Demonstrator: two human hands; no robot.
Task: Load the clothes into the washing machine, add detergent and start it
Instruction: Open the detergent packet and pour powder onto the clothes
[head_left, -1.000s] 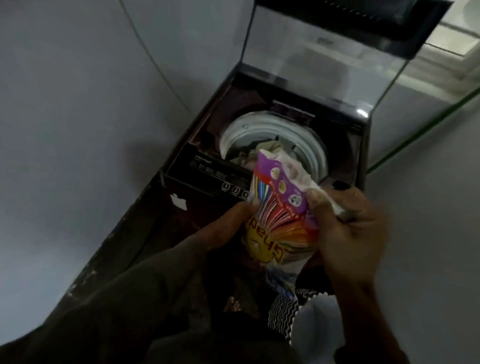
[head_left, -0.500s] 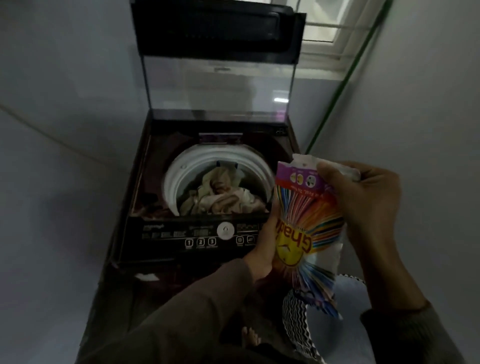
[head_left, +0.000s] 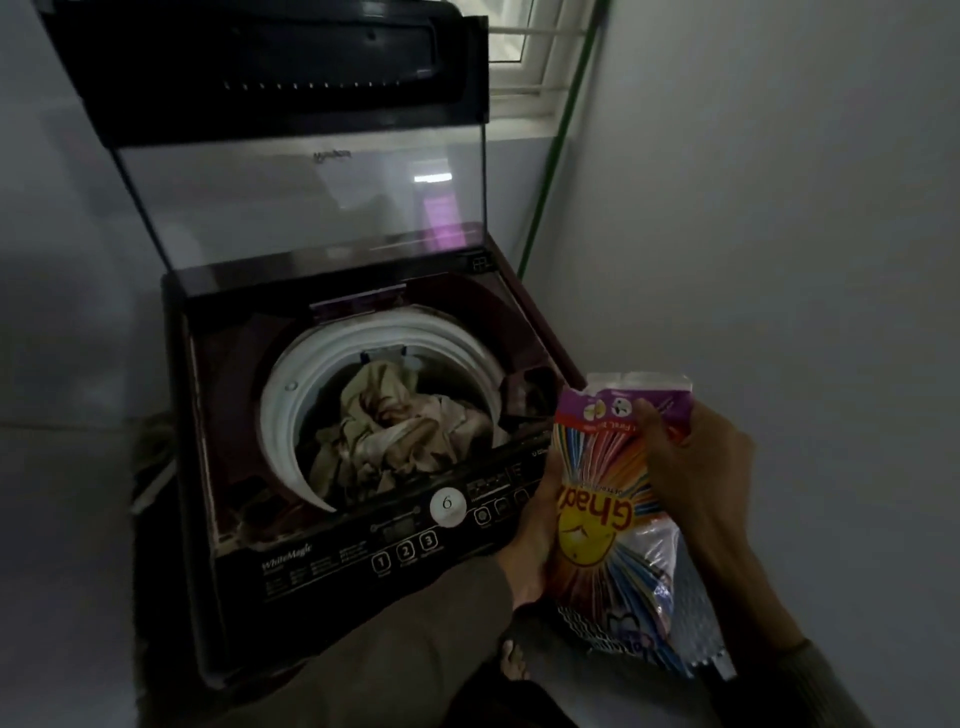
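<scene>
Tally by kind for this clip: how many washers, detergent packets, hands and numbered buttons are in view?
1 washer
1 packet
2 hands: left hand, right hand
3 numbered buttons
Total: 7

The room is dim and the picture is soft and grainy. Daylight enters only from the window (head_left: 522, 52) at the top edge. It leaves a small white glare and a pink sheen on the raised glass lid (head_left: 311, 208). The drum of the washing machine (head_left: 322, 561) sinks into shadow. The walls (head_left: 779, 208) bow towards the frame's edges, and the lower corners are dark and blurred.
</scene>
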